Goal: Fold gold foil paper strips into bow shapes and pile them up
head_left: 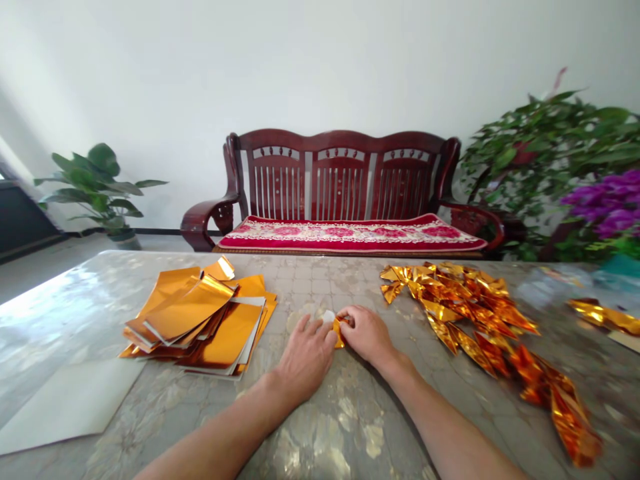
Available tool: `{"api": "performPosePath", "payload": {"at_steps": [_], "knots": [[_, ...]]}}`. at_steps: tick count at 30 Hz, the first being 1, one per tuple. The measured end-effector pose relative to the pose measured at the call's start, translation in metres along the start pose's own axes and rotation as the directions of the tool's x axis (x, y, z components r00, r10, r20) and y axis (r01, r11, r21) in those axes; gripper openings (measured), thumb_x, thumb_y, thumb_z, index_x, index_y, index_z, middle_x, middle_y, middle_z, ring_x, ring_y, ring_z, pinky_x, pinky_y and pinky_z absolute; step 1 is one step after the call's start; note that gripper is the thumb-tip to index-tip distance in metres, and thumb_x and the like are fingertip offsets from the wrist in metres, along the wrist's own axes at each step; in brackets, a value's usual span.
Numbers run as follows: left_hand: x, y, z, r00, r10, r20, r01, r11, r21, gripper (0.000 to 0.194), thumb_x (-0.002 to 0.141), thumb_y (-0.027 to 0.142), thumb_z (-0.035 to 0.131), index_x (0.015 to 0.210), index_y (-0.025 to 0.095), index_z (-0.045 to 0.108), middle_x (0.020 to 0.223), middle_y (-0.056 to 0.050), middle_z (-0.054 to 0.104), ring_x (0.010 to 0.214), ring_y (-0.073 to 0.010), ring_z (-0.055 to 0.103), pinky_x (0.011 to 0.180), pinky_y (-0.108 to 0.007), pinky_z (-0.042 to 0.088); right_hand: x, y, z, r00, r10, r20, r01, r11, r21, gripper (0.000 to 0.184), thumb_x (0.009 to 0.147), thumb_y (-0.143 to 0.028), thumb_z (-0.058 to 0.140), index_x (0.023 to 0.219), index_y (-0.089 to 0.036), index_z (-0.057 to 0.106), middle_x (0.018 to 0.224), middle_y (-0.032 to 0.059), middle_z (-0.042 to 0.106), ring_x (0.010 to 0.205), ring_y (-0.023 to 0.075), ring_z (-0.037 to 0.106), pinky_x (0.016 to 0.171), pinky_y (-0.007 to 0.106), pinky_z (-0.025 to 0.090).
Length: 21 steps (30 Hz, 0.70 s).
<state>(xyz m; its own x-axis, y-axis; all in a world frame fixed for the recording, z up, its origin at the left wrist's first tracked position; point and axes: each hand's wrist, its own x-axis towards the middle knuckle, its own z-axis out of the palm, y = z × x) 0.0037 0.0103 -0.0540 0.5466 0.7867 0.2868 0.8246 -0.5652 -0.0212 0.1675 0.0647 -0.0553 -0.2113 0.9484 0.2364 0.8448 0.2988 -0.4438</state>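
My left hand point(306, 357) and my right hand point(367, 332) meet at the middle of the marble table point(350, 413). Between them lies a small piece of gold foil paper point(338, 329), partly folded, its white back showing at the top. Both hands pinch and press it against the table, fingers closed on its edges. Most of the piece is hidden under my fingers.
A stack of flat gold foil sheets point(200, 320) lies to the left, a white sheet point(65, 403) nearer the left edge. A long pile of folded gold pieces point(480, 320) stretches on the right. Behind the table stand a wooden bench point(345, 193) and potted plants point(95, 187).
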Motion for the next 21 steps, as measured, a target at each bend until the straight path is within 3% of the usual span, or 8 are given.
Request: {"api": "performPosePath", "payload": {"at_steps": [4,7,11,21], "knots": [[0.004,-0.007,-0.003,0.998,-0.036,0.046,0.037,0.999,-0.023,0.015,0.098,0.020,0.044,0.096,0.019,0.058,0.100,-0.005,0.067,0.095,-0.0221,0.059,0.086,-0.037,0.046,-0.005,-0.004,0.001,1.000,-0.013,-0.015,0.013,1.000,-0.003,0.019,0.079,-0.017,0.057,0.091,-0.025,0.071,0.094,-0.0003,0.073,0.090,0.0167,0.061,0.075,0.025,0.038],[0.008,-0.012,-0.003,0.997,-0.055,0.059,0.059,0.995,-0.078,0.018,0.099,0.022,0.041,0.093,0.020,0.057,0.096,-0.003,0.067,0.091,-0.0204,0.057,0.083,-0.032,0.046,-0.006,-0.005,0.002,0.999,-0.040,-0.029,0.039,0.999,-0.014,0.018,0.080,-0.017,0.058,0.091,-0.025,0.071,0.095,-0.0005,0.072,0.093,0.0171,0.061,0.077,0.025,0.039],[0.009,-0.019,-0.003,0.994,-0.093,0.064,0.101,0.986,-0.132,0.010,0.096,0.022,0.047,0.097,0.021,0.057,0.096,-0.002,0.067,0.095,-0.0209,0.056,0.084,-0.031,0.046,-0.008,-0.004,0.003,0.997,-0.073,-0.040,0.071,0.996,-0.057,0.021,0.082,-0.016,0.057,0.094,-0.025,0.071,0.096,0.0001,0.070,0.096,0.0167,0.059,0.079,0.025,0.038],[0.012,-0.028,-0.005,0.998,-0.024,0.056,0.033,0.985,-0.171,0.009,0.092,0.019,0.050,0.097,0.021,0.057,0.111,-0.003,0.066,0.099,-0.0211,0.056,0.094,-0.035,0.045,-0.014,-0.009,0.002,0.988,-0.148,-0.048,0.134,0.966,-0.222,0.020,0.091,-0.019,0.056,0.096,-0.027,0.074,0.091,0.0031,0.066,0.094,0.0188,0.055,0.078,0.027,0.035]]}}
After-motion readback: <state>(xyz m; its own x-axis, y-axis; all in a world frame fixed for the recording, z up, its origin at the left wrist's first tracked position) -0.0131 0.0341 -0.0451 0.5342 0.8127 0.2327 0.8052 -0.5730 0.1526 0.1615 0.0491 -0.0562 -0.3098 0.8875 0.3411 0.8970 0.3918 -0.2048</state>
